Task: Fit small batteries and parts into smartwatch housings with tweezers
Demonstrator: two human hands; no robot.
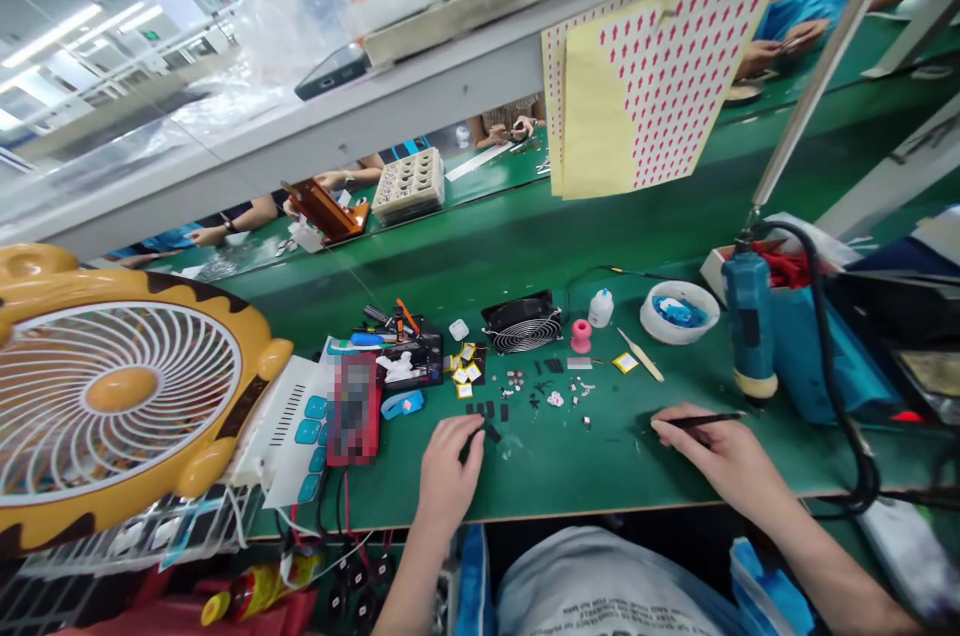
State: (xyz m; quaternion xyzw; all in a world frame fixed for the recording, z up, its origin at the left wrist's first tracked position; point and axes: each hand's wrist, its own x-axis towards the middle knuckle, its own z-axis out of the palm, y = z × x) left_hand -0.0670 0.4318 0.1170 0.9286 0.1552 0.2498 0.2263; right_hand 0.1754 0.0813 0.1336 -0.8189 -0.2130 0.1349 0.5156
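Person's L hand was palm-down on the near part of the green bench, fingers bent, thumb & index tips a narrow gap apart; couldn't tell if anything was pinched betw. them. Small black pcs lay just beyond those fingertips, one of them tilted right beside; contact unclear. R hand was well apart to the R, fingers closed on a slim dark tool lying across the hand, rear end pointing R; working tip not clear. Betw. the hands & a bit farther back: scatter of tiny parts, mostly too small to ID. Yellow-edged white squares sat back L of these; another lay near a cream-handled tool, approx. mid-R. Behind: black fan w/ wire grille, then pink spool, white bottle & white bowl w/ blue contents, in that order to the R. Red meter, face pixelated, was L of the L hand; tiger-striped fan far L. Blue power driver hung nose-down, back R. Arrow-printed sheets hung from the shelf; co-workers' hands were at the far bench.
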